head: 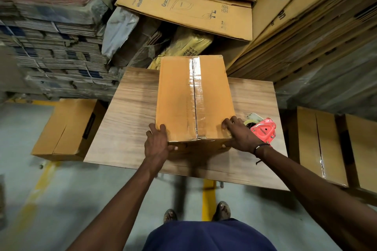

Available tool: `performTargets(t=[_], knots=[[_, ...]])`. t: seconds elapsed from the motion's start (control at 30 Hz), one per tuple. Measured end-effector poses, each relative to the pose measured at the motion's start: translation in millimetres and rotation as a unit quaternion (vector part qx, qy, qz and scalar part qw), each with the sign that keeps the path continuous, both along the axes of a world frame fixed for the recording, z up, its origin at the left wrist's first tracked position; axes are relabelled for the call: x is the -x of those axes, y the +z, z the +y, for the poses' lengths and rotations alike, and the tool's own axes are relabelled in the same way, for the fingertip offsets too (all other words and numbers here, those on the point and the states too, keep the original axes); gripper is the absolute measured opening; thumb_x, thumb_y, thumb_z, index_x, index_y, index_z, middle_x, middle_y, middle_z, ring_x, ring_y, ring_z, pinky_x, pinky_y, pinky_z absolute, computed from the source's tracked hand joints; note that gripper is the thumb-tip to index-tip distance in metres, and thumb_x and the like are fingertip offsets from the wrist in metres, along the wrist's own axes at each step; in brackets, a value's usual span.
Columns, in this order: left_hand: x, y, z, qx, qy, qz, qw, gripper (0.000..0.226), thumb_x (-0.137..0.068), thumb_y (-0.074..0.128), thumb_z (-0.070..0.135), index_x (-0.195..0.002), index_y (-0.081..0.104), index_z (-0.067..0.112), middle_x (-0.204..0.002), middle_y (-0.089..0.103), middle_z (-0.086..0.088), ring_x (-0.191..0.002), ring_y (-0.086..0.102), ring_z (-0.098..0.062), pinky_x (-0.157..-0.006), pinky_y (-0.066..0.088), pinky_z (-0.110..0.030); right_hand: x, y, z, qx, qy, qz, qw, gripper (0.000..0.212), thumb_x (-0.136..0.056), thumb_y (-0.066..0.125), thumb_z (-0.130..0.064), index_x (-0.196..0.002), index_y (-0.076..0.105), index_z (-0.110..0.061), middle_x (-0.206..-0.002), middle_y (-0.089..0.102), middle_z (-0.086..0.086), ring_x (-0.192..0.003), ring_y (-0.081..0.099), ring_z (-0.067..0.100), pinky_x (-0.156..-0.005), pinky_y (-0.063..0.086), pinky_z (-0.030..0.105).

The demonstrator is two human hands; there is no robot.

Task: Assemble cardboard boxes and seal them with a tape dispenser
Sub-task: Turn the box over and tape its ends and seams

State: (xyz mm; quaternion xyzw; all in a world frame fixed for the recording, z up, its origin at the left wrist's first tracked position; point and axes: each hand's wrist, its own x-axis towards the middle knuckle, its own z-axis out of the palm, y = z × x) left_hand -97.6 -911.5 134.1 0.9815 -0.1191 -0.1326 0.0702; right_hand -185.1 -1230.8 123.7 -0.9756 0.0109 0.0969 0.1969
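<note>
A closed brown cardboard box stands on the wooden table, its top seam covered by a strip of clear tape. My left hand grips the box's near left corner, fingers over the top edge and thumb on the front face. At the near right corner my right hand holds the box the same way. A red tape dispenser lies on the table just right of my right hand, partly hidden by it.
An assembled box sits on the floor left of the table, and two taped boxes stand at the right. Stacks of flat cardboard and large printed sheets crowd the space behind the table.
</note>
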Motion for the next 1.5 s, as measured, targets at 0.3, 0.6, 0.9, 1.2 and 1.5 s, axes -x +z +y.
performTargets(t=[0.3,0.6,0.9,1.2,1.5], knots=[[2.1,3.7,-0.9,-0.012,0.015,-0.039,0.999,0.077,-0.08,0.066,-0.018,-0.144,0.032,0.008,-0.136,0.035,-0.025,-0.104,0.059,-0.035,-0.077,0.055,-0.038,3.8,3.6,-3.3,0.042,0.048,-0.013,0.998,0.065,-0.071,0.07,0.005,-0.121,0.041,-0.025,-0.116,0.038,0.0,-0.102,0.04,0.023,-0.083,0.048,0.047],[-5.3,17.3,-18.0,-0.015,0.086,0.053,0.995,0.153,-0.04,0.088,0.081,-0.152,0.008,0.014,-0.137,0.035,-0.021,-0.119,0.053,-0.042,-0.09,0.052,-0.047,-3.3,13.2,14.8,0.0,-0.125,-0.009,0.992,0.091,-0.051,0.087,-0.069,-0.12,0.044,-0.029,-0.116,0.039,0.001,-0.104,0.05,0.026,-0.081,0.054,0.042],[-9.9,14.5,-41.3,0.144,0.262,0.125,0.946,0.18,-0.03,0.098,0.068,-0.16,-0.008,0.003,-0.156,0.031,-0.025,-0.143,0.037,-0.04,-0.116,0.038,-0.05,-16.0,8.7,65.6,-0.151,-0.368,0.03,0.917,0.175,-0.014,0.07,-0.097,-0.158,0.004,-0.024,-0.155,0.021,0.024,-0.145,0.03,0.049,-0.116,0.038,0.06],[-27.7,13.1,-17.8,0.133,0.216,0.127,0.959,0.126,-0.043,0.1,0.06,-0.138,0.036,0.006,-0.139,0.053,-0.018,-0.127,0.056,-0.038,-0.098,0.052,-0.045,-10.1,-1.5,37.5,-0.138,-0.377,0.035,0.915,0.126,-0.042,0.097,-0.067,-0.138,0.043,-0.006,-0.135,0.06,0.016,-0.12,0.058,0.036,-0.091,0.051,0.043],[-49.6,5.1,33.6,0.278,0.183,0.173,0.927,0.08,-0.052,0.104,0.03,-0.112,0.054,0.016,-0.119,0.069,-0.008,-0.105,0.065,-0.025,-0.088,0.057,-0.041,-3.0,11.9,18.9,-0.205,-0.357,0.027,0.911,0.087,-0.06,0.101,-0.039,-0.132,0.066,-0.007,-0.123,0.069,0.004,-0.111,0.061,0.024,-0.087,0.047,0.032]])
